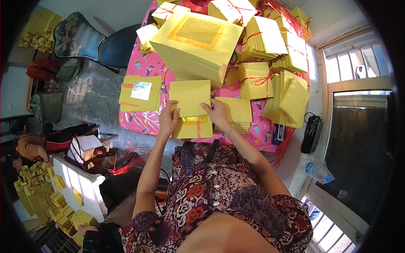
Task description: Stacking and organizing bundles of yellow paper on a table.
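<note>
Between my hands is a plain yellow paper sheet (190, 93), perhaps folded. My left hand (168, 118) pinches its lower left edge, and my right hand (217, 113) has thumb and fingers closed on its right edge. Below it lies another yellow paper (193, 130) with an orange-gold print, partly covered. A low stack of yellow papers (238, 111) sits under and beside my right hand. To the left of my left hand are yellow papers (126, 101) with a silver square and orange marks. Just beyond rises a tall stack of yellow papers (198, 31) with a gold square on top.
Several yellow bundles tied with red string (257, 80) crowd the table's right and far side. The pink patterned tablecloth (141, 122) shows at the left. A dark chair (118, 46) stands far left. On the window ledge lie a black case (311, 137) and a plastic bottle (318, 172).
</note>
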Tool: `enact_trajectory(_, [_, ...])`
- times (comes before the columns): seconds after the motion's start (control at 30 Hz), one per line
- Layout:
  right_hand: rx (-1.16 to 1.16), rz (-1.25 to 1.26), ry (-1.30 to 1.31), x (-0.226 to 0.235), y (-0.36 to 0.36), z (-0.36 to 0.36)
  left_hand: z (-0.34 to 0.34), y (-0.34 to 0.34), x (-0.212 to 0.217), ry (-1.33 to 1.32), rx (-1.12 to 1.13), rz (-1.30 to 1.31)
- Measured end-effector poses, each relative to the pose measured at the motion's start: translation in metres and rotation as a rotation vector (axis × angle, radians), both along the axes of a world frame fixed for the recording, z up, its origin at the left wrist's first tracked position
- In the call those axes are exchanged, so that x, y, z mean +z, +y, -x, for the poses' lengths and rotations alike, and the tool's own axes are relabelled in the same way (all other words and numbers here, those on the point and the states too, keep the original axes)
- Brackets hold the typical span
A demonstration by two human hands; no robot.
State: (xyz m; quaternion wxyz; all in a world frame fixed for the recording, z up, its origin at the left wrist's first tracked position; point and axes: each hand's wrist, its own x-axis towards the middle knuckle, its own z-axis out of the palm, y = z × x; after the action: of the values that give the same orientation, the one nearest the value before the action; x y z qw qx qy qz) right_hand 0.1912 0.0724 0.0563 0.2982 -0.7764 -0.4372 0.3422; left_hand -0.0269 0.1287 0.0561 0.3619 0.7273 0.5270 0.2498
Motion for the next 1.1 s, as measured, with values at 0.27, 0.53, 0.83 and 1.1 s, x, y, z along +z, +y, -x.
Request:
enact_trajectory(0.27, [-0.017,-0.068,-0.024,-0.001,-0.001,0.004,-0.002,0.000,0.001,0.046,0.007,0.044])
enact_trajectory(0.53, [0.004,-0.002,-0.034,0.001,0.003,0.002,-0.015,-0.002,0.001,0.272,-0.121,-0.107])
enact_trajectory(0.83, [-0.035,-0.077,-0.019,0.009,0.000,0.001,-0.029,-0.012,0.014,0.283,-0.106,-0.179])
enact_trajectory(1.1, [0.410,-0.311,-0.452,0.017,-0.010,0.033,-0.029,-0.018,0.011,0.296,-0.084,-0.178])
